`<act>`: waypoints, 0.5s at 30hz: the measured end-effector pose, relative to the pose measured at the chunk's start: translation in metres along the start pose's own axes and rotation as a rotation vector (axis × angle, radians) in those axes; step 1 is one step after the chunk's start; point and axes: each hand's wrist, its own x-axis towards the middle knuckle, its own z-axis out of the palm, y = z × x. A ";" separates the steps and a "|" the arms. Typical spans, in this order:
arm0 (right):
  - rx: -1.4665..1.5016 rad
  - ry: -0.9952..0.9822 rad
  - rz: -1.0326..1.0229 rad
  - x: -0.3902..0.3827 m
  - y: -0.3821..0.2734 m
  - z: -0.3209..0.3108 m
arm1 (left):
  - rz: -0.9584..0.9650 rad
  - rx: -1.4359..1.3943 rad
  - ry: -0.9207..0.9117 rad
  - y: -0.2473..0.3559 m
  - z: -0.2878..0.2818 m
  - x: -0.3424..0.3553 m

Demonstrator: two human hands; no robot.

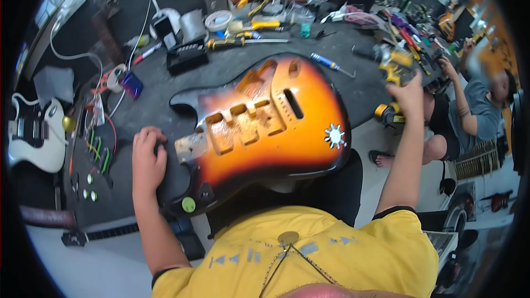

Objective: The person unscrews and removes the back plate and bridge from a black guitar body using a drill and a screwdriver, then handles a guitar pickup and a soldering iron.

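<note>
A sunburst electric guitar body [251, 132], orange in the middle with dark edges, lies on the dark workbench in front of me. Its routed pockets are bare, and a white sun-shaped sticker [334, 136] marks its right end. My left hand [148, 157] rests on the bench just left of the neck pocket, holding nothing, with the thumb apart from loosely bent fingers. Out to the right, my right hand [407, 96] is around the handle of a yellow-and-black cordless drill [393, 72], slightly blurred. The drill's chuck points left, toward the bench.
Screwdrivers [226, 43], a tape roll [219, 20] and a small black box [186, 56] lie beyond the body. A blue-handled hooked tool [331, 65] sits close to its far edge. A white guitar [38, 138] is at far left. Another person [477, 105] sits at right.
</note>
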 end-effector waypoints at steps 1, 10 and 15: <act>0.073 0.065 -0.105 0.011 -0.002 0.004 | -0.037 0.014 -0.018 -0.001 0.000 -0.005; 0.315 0.488 -0.263 0.187 -0.050 0.069 | 0.033 0.001 0.019 -0.003 0.013 0.013; 0.195 0.416 -0.101 0.206 -0.061 0.152 | 0.006 -0.017 0.058 -0.009 0.015 0.006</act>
